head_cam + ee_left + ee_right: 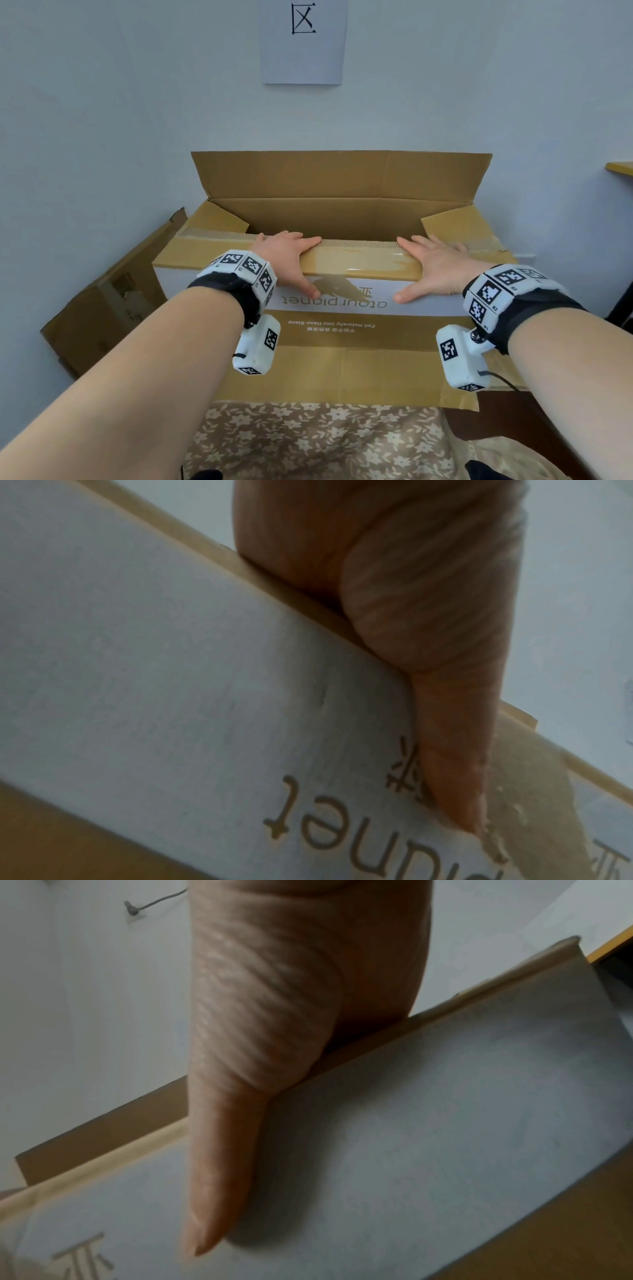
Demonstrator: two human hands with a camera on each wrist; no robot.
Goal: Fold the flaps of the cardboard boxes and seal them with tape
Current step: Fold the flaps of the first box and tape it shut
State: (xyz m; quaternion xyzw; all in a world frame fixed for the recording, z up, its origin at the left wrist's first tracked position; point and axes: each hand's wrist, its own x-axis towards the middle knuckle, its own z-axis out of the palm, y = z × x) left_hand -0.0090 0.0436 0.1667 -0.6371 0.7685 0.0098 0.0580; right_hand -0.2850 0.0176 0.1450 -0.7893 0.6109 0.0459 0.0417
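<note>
The big cardboard box stands right in front of the person, with a flowery cloth below its near side, and it is only partly closed. The near flap is folded over the top, and both hands are on it. The left hand lies flat on the left part of this flap, with straight fingers on top and the thumb pointing down the white front of the box. The right hand does the same on the right part, and its thumb also rests on the white front. Neither hand grips anything; they look like they just press the flap down. The two small side flaps, the left side flap and the right side flap, are already folded in under the near flap. The far flap is not folded yet. It stands up against the wall, and between it and the near flap you can look down into the dark open box. So I think about half of the folding on this box is done. The far flap has to come down to meet the near one. After that the seam needs tape. I see only old shiny tape stuck on the near flap, and no tape roll shows in any view. A second, flattened box leans beside the wall on the left, and I guess it waits for its turn.
</note>
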